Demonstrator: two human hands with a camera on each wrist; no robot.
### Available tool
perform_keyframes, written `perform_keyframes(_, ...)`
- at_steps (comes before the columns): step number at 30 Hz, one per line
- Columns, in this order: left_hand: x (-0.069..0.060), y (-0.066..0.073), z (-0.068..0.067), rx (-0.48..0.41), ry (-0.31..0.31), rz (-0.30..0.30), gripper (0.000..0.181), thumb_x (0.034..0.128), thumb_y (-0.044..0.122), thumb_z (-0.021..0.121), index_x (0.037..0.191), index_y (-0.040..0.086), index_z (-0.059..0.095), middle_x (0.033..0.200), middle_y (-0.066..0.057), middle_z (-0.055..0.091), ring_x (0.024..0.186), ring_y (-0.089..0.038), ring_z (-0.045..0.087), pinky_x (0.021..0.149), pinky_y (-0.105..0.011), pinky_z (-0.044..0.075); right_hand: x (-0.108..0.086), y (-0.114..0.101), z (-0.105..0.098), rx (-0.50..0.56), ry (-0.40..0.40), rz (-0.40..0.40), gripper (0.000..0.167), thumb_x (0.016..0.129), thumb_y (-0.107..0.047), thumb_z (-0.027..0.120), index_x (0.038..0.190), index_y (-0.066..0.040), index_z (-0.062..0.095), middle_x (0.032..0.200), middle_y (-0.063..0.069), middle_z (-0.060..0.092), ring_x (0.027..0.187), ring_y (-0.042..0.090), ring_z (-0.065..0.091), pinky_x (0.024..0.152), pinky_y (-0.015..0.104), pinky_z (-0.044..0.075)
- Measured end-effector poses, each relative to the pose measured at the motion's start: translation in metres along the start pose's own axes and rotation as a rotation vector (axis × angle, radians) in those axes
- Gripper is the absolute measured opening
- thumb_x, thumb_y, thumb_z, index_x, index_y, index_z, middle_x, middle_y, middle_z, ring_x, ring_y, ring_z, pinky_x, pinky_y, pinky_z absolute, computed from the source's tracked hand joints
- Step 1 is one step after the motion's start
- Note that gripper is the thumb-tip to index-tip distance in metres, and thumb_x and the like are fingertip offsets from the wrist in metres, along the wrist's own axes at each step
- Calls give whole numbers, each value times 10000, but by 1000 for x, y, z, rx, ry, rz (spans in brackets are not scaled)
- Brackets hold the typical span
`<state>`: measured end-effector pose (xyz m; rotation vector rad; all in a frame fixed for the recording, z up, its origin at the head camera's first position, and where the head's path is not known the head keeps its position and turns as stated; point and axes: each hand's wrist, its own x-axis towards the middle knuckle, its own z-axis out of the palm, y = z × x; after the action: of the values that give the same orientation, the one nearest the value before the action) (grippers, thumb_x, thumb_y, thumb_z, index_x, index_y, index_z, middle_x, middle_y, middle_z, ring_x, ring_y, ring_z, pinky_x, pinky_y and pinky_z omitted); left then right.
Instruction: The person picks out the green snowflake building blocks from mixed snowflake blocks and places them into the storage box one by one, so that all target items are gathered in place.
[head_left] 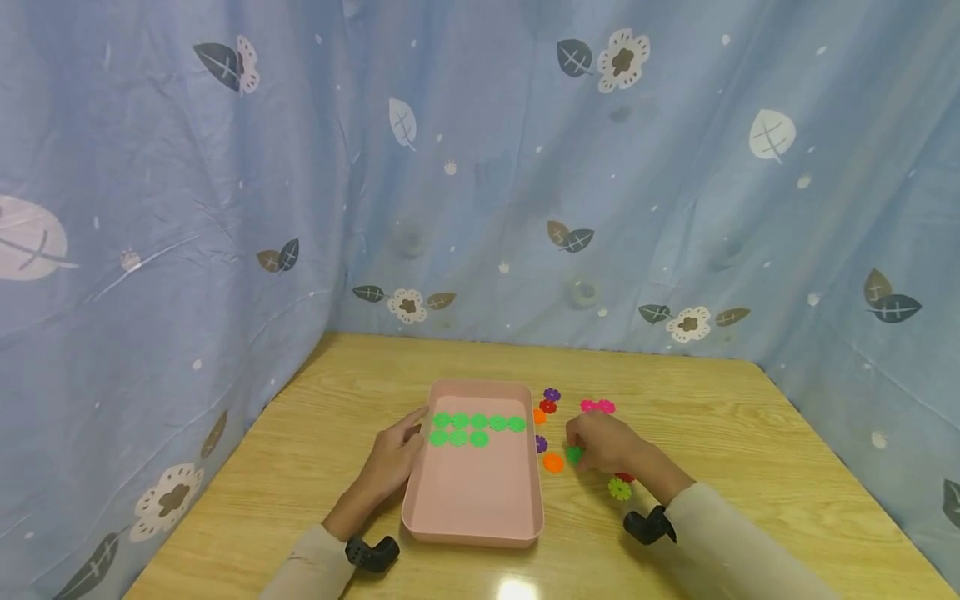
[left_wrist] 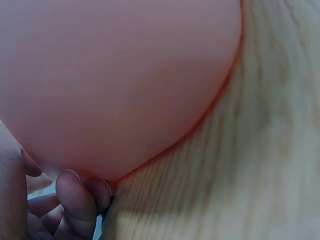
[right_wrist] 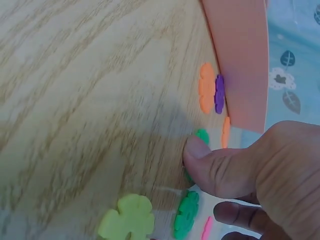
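A pink tray [head_left: 472, 500] holds several bright green flower-shaped pieces [head_left: 478, 422] in two rows toward its far end. At its left side my left hand [head_left: 395, 454] grips the wall, with curled fingers [left_wrist: 75, 192] against the outside of the tray. To the tray's right, my right hand [head_left: 609, 442] is low over the table and pinches a green flower-shaped piece [right_wrist: 202, 135], mostly covered by the thumb. Beside that hand lie another green piece [right_wrist: 186, 215] and a yellow-green flower piece [right_wrist: 129, 217].
Orange [head_left: 553, 462], purple [head_left: 552, 394] and red [head_left: 548, 407] flower pieces lie along the tray's right wall. Pink ones [head_left: 597, 406] lie beyond the right hand. A blue patterned curtain [head_left: 487, 183] hangs behind the wooden table [head_left: 720, 433] and at both sides.
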<state>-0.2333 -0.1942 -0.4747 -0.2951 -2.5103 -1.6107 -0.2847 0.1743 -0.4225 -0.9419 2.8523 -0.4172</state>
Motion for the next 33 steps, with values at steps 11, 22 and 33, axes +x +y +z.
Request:
perform_keyframes(11, 2, 0, -2, -9, 8, 3, 511, 1014, 75, 428, 1524, 52, 453, 1304, -286, 635, 725, -212, 688, 622, -283, 544, 4, -1, 5, 50, 42, 56, 349, 701, 32, 865, 852, -118, 590, 734, -21, 526, 689, 173, 469, 631, 304, 430)
perform_keyframes(22, 0, -4, 2, -19, -20, 19, 515, 1016, 50, 415, 1531, 40, 434, 1315, -290, 627, 631, -172, 640, 533, -249, 507, -1, 9, -5, 233, 82, -113, 187, 890, 118, 611, 856, -65, 595, 709, -41, 516, 627, 89, 413, 592, 247, 399)
perform_keyframes(33, 0, -2, 0, 24, 26, 17, 515, 1000, 66, 422, 1512, 50, 471, 1286, -249, 660, 864, -229, 716, 702, -282, 548, 9, -2, -15, 255, 226, -107, 147, 907, 57, 663, 863, -71, 605, 714, -33, 535, 625, 89, 446, 586, 249, 429)
